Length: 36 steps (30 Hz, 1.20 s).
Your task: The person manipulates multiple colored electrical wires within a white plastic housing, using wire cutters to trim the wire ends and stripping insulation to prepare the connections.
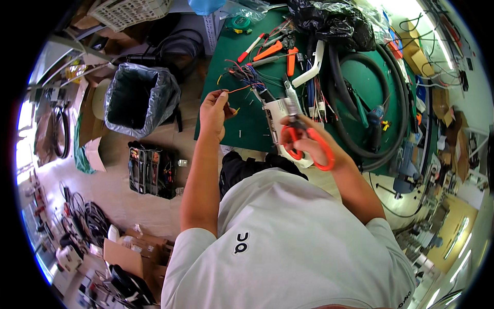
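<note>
Between the thumb and fingers of my left hand [212, 114] is pinched a thin orange wire [239, 89]. It runs right into a loose bundle of coloured wires [249, 76] above the green tabletop [244, 139]. A short yellow end shows beside the same hand. My right hand [313, 138] grips red-handled scissors [326, 150], with fingers in the loops; their blades point away from me and look slightly blurred. Just left of the scissors lies a white flat part [276, 112], partly hidden by the right hand.
Orange-handled tools [268, 51] and a white bracket [314, 67] lie beyond the wires. A thick black hose coil [337, 110] and a drill [377, 121] occupy the right side. A black plastic bag [334, 23] sits at the back. On the floor at left stand a lined bin [116, 98] and tool bag [152, 170].
</note>
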Motion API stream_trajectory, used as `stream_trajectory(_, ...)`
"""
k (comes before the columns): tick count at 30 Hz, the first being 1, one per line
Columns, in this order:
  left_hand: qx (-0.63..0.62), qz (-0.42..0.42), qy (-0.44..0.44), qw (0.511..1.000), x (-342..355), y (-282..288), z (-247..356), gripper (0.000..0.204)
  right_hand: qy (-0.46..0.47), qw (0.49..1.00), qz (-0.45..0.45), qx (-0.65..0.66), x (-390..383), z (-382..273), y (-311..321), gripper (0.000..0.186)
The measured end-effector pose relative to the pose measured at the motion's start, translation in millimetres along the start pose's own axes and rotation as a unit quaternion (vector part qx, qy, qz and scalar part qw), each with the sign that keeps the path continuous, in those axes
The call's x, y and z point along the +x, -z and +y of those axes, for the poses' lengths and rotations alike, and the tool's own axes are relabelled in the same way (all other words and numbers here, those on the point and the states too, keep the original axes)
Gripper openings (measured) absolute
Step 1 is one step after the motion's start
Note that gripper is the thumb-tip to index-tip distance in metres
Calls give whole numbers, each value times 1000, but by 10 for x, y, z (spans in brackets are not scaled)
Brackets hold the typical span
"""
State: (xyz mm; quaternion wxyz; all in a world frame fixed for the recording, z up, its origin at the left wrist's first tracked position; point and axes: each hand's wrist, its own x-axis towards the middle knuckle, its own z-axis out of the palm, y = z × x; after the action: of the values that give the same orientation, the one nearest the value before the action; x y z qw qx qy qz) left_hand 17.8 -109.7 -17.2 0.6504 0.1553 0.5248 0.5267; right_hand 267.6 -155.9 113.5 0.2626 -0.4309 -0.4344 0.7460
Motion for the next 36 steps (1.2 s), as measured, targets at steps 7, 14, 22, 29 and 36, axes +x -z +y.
stream_trajectory(7,32,-22,-35,999,67,35,11,18,-200,978,50,-37,707,153,-470,46)
stream_trajectory(14,67,-32,-56,996,84,76,35,18,-235,968,53,-78,1018,178,-496,38)
stream_trajectory(22,85,-55,-65,993,35,90,69,17,-239,962,36,-124,1217,69,-534,39)
stream_trajectory(29,52,-78,-18,995,67,109,88,16,-243,959,39,-138,1215,56,-505,37)
stream_trajectory(36,49,-86,-17,995,96,100,82,15,-230,963,65,-124,1212,125,-504,25)
